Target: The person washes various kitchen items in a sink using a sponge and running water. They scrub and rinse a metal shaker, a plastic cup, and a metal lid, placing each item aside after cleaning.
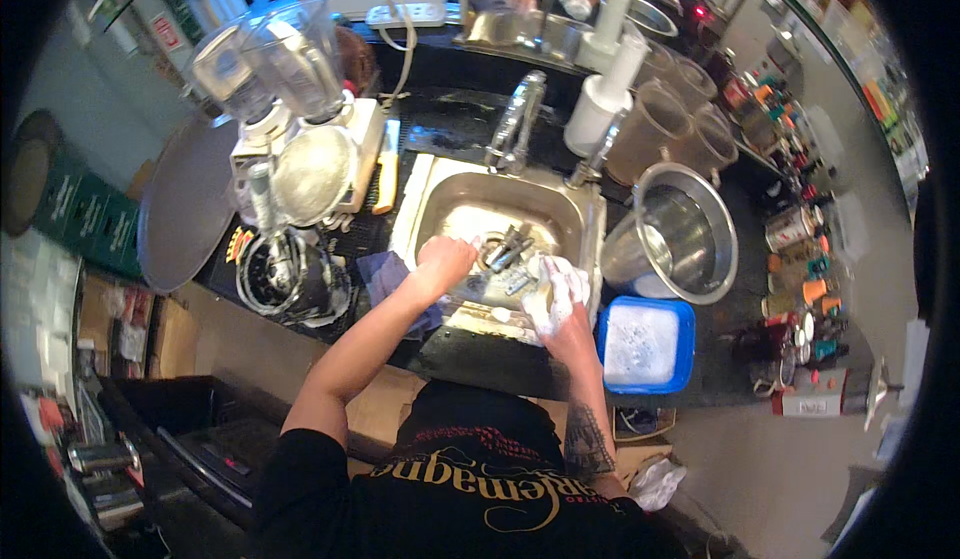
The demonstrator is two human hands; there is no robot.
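Note:
I stand over a small steel sink (455, 199) set in a black counter. My left hand (443, 262) is closed in a fist at the sink's front left, and several metal utensils (508, 251) stick out from it toward the drain. Covered in white foam, my right hand (558, 297) is closed around a soapy sponge (562, 281) at the sink's front right, just beside the utensils. More small metal pieces lie in the basin between the two hands.
A faucet (515, 119) rises behind the sink. A blue tub of soapy water (645, 344) and a steel pot (682, 231) stand to the right. To the left are a blender (300, 69), a yellow-handled knife (387, 169), a blue cloth (383, 274) and a round tray (185, 204).

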